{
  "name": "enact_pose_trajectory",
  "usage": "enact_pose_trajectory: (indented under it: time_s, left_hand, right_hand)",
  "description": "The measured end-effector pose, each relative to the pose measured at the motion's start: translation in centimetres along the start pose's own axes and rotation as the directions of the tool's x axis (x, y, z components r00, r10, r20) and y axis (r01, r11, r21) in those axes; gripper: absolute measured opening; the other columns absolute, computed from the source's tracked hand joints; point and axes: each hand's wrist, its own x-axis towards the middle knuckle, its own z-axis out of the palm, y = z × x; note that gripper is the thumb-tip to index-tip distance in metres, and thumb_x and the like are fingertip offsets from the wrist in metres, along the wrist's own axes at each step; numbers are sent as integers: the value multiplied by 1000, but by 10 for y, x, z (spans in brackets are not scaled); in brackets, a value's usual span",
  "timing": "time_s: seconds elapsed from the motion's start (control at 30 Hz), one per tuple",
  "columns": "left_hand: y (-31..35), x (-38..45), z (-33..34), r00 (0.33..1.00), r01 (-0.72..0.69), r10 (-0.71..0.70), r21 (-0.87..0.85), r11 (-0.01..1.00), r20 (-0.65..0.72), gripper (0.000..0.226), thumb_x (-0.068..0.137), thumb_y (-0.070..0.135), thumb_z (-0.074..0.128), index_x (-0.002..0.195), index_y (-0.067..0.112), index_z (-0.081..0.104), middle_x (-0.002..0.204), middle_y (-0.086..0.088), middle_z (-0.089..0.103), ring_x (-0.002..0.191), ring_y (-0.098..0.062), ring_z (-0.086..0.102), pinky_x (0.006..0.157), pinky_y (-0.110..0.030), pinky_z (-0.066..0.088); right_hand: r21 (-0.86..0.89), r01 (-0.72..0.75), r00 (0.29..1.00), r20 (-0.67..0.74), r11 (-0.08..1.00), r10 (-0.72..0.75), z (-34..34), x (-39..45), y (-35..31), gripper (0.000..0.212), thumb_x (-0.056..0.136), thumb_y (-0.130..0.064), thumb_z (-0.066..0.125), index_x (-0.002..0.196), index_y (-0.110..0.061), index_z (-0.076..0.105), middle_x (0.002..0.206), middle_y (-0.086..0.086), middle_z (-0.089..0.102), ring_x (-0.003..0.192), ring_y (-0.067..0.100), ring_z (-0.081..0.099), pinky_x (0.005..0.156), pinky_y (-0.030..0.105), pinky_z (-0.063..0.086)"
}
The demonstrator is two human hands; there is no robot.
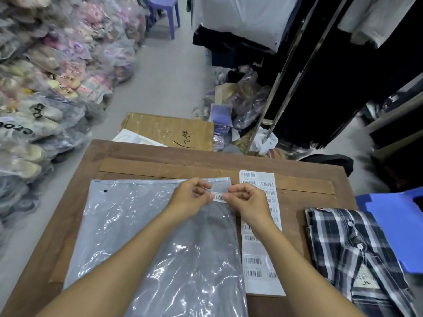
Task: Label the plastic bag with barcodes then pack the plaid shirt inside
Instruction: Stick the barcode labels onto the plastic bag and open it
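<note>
Both the left hand (191, 195) and right hand (246, 200) pinch one barcode sticker (218, 197) between thumb and fingertips, just over the zip-top plastic bag (128, 229). Right of the bag lies the barcode sheet (258, 252), then the folded plaid shirt (350, 255).

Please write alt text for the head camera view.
Both hands, left hand and right hand, hold a barcode sticker over a plastic bag on a wooden table. A barcode sheet and folded plaid shirt lie at right.
</note>
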Motion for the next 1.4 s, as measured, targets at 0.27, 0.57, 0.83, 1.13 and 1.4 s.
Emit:
enact_pose_trajectory:
  time_s: [0.27, 0.57, 0.83, 1.13, 1.4]
  left_hand:
    - [-4, 19, -1, 999, -31, 34, 91, 995, -36, 19, 85, 3, 73, 101, 12, 71, 74, 2, 62, 61, -9, 51, 69, -20, 48]
    - [-9, 39, 13, 981, -59, 101, 242, 968, -166, 9, 84, 12, 72, 80, 19, 69, 70, 6, 63, 57, -5, 52, 54, -9, 43]
    - [-18, 44, 18, 979, -75, 125, 286, 955, -159, 18, 88, 10, 66, 104, 17, 64, 68, 7, 61, 56, -5, 49, 59, -22, 41]
    - [-16, 44, 19, 974, -66, 135, 346, 936, -181, 25, 86, 15, 66, 109, 23, 62, 71, 8, 66, 60, -8, 54, 71, -35, 53]
    - [-20, 40, 25, 955, -103, 211, 434, 895, -208, 29, 87, 18, 64, 114, 24, 59, 78, 10, 67, 79, -14, 61, 73, -34, 52]
  right_hand:
    - [59, -73, 993, 99, 996, 67, -2, 11, -5, 21, 77, 5, 81, 86, -13, 73, 82, 12, 70, 84, 28, 68, 92, 46, 58]
    - [-386, 77, 997, 32, 919, -70, 2, 43, -12, 6, 81, -18, 81, 79, -20, 76, 76, -1, 72, 68, 9, 61, 64, 15, 47]
    - [-535, 78, 997, 62, 841, -53, 5, 57, -5, 5, 83, -22, 79, 86, -17, 79, 84, -2, 76, 78, 10, 65, 65, 12, 44]
    - [-564, 121, 992, 33, 817, -124, 10, 54, 1, 3, 84, -18, 76, 84, -17, 78, 83, -4, 75, 77, 11, 65, 76, 28, 53]
    - [-587, 180, 976, 8, 789, -216, 10, 51, 9, 8, 84, -22, 77, 88, -18, 72, 99, 2, 61, 72, 9, 56, 77, 26, 46]
